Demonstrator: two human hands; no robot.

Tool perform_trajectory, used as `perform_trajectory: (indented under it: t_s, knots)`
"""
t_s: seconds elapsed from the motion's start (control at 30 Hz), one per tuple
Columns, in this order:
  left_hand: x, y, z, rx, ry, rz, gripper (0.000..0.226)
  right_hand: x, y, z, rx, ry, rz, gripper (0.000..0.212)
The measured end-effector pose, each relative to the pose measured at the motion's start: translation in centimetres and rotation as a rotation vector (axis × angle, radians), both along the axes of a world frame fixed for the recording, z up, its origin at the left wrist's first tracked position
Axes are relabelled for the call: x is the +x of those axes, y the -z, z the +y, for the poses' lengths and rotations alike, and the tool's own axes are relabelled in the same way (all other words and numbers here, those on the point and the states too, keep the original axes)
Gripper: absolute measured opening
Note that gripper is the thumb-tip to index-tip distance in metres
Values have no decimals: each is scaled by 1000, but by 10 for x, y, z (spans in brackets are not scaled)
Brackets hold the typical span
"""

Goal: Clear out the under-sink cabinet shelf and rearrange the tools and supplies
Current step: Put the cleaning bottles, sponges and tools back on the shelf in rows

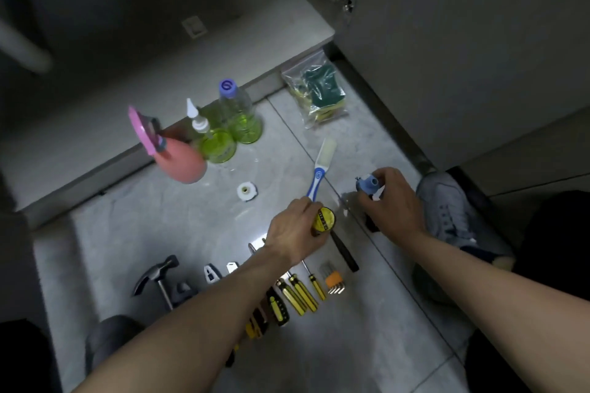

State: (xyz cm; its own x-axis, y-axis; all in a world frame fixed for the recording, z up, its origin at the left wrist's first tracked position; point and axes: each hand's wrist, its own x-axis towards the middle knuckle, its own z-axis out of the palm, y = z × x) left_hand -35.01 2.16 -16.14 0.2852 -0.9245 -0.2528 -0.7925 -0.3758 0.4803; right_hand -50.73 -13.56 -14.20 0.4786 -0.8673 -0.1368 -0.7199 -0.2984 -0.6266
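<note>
My left hand grips a black roll of tape with a yellow label just above the floor tiles. My right hand holds a small blue fitting a little to the right. A blue-handled brush lies on the tiles between the two hands. Below my left arm, several yellow-handled screwdrivers lie in a row, with a hammer to their left and an orange hex key set to their right.
The open cabinet shelf stretches across the upper left. In front of it stand a pink spray bottle and two green liquid bottles. A bag of sponges, a white tape roll and my grey shoe are nearby.
</note>
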Motion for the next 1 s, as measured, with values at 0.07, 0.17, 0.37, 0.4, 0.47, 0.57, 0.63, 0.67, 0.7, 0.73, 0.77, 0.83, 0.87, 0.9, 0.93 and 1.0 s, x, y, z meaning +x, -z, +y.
perform_trajectory:
  t_s: [0.07,0.17,0.37,0.4,0.47,0.57,0.63,0.67,0.7,0.73,0.77,0.83,0.87,0.9,0.93,1.0]
  knots:
    - [-14,7,-23,8,39,-19,44,-7,-1,-11,17,31,-5,26]
    - [-27,19,-46,51,83,-54,44,-9,1,-22,53,123,4,27]
    - [-23,21,-50,75,66,-19,42,-3,11,-33,131,201,19,27]
    - [-17,17,-46,35,50,-20,38,1,13,-35,132,199,26,27]
    - [3,4,-33,-69,-7,-73,28,13,15,-37,150,191,0,26]
    - [52,-13,-8,-135,-132,-214,30,48,15,-36,237,228,-74,29]
    - [84,-18,8,-35,-225,-264,41,76,15,-34,308,264,-98,34]
    - [96,-18,14,35,-279,-248,45,89,17,-33,342,274,-99,38]
    - [105,-16,19,98,-326,-215,48,100,19,-32,375,276,-76,42]
    - [112,-12,22,148,-358,-174,50,109,22,-29,411,276,-25,46]
    - [115,-8,23,185,-375,-131,51,116,26,-27,448,284,35,50]
    - [119,0,23,220,-396,-53,53,128,33,-20,499,318,96,54]
    - [119,4,23,229,-401,-26,53,134,36,-17,511,338,95,54]
    - [119,8,23,237,-396,-12,53,140,37,-15,520,353,85,52]
    - [119,12,23,239,-384,-7,53,147,38,-14,529,365,79,51]
    - [118,19,25,216,-374,13,52,161,38,-13,543,383,76,53]
